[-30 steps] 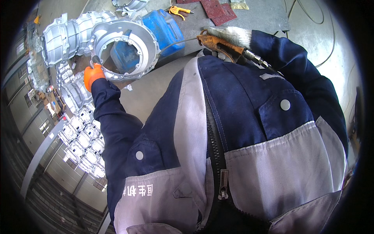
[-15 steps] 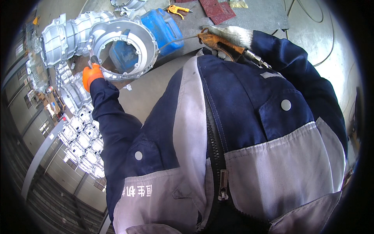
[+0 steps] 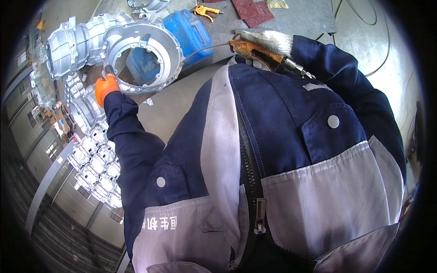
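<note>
A round silver metal housing with a wide central opening and a bolted-looking flange stands in front of me on the left. My left hand, in an orange glove with dark fingertips, is closed on the lower left part of its rim. In my right hand, which wears a whitish glove, is an orange air blow gun. A metal hose coupling sits at the gun's rear end. Its long thin nozzle points left, with the tip close to the housing's right edge; whether they touch I cannot tell.
Behind the housing lies a blue plastic jerrycan, partly seen through the opening. More silver castings stand at the left, with several others beyond. A yellow blow gun and dark red sheets rest on the grey surface. A hose curves at right.
</note>
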`<state>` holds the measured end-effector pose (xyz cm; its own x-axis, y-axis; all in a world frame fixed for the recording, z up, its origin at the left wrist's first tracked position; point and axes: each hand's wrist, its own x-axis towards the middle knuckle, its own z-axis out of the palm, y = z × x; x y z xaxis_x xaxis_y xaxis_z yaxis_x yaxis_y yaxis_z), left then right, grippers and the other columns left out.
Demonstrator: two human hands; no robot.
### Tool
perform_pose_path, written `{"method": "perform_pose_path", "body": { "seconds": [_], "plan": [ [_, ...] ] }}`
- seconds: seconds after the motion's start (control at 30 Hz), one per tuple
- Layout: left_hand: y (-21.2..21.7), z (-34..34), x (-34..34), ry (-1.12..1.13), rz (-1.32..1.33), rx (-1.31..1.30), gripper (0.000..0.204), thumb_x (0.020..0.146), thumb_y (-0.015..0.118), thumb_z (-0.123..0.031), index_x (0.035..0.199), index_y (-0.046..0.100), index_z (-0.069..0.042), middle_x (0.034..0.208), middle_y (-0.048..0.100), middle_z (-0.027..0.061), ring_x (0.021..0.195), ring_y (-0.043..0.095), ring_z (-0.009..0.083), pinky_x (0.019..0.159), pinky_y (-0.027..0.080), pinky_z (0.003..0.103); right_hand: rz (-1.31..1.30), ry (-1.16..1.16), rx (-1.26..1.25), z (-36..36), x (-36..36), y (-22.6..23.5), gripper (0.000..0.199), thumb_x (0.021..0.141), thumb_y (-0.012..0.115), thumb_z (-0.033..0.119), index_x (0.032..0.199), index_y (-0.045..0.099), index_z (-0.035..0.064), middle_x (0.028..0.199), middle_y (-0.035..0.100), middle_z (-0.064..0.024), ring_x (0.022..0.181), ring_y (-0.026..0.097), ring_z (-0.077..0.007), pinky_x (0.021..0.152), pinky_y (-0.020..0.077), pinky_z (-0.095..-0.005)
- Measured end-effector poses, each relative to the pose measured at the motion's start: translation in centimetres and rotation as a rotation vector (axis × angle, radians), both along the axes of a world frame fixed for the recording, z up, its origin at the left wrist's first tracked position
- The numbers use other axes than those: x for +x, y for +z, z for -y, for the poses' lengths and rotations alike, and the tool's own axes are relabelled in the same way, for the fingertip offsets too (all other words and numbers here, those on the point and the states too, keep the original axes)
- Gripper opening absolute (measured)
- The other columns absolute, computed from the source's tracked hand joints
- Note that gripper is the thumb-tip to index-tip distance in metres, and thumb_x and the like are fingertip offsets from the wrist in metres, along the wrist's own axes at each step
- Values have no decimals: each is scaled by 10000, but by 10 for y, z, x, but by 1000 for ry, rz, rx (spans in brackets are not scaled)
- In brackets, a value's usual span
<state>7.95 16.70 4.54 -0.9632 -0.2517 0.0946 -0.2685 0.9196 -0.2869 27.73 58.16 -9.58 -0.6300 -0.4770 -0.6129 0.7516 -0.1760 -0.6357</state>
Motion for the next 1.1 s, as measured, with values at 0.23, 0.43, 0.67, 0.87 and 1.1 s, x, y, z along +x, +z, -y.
{"method": "perform_pose_path", "body": {
  "seconds": [0.23, 0.43, 0.67, 0.87, 1.1],
  "plan": [
    [2, -3, 0, 21, 22, 15, 453, 758, 541, -447, 965, 634, -55, 948, 638, 177, 923, 594, 352, 776, 445, 411, 55, -42, -10, 7, -3, -6, 597, 864, 445, 553, 1108, 556, 19, 840, 609, -118, 594, 593, -108, 482, 503, -186],
    [1, -3, 3, 2, -10, 18, 436, 759, 553, -444, 941, 635, -57, 918, 641, 176, 895, 599, 351, 757, 446, 412, 41, -8, -91, 3, -2, 6, 579, 863, 456, 545, 1098, 563, 27, 844, 615, -110, 619, 595, -107, 509, 503, -180],
    [1, -4, 3, -25, -31, 9, 420, 755, 557, -437, 920, 634, -59, 894, 645, 166, 867, 605, 352, 733, 450, 415, 129, -57, 58, 6, 0, 19, 599, 854, 437, 579, 1086, 578, 45, 827, 617, -112, 578, 587, -115, 475, 493, -196],
    [1, -5, 2, 4, -18, 22, 419, 749, 549, -442, 911, 638, -66, 898, 646, 164, 875, 605, 348, 740, 451, 413, 34, -32, 57, 7, -1, 20, 617, 845, 442, 591, 1095, 575, 43, 858, 619, -139, 600, 601, -122, 495, 505, -191],
    [1, -2, 0, 19, 17, 35, 437, 755, 544, -449, 944, 637, -66, 913, 644, 169, 894, 601, 351, 757, 448, 410, 121, -91, -19, 11, 1, 23, 542, 875, 440, 540, 1037, 588, 44, 829, 605, -106, 608, 567, -145, 506, 480, -229]
  ]
}}
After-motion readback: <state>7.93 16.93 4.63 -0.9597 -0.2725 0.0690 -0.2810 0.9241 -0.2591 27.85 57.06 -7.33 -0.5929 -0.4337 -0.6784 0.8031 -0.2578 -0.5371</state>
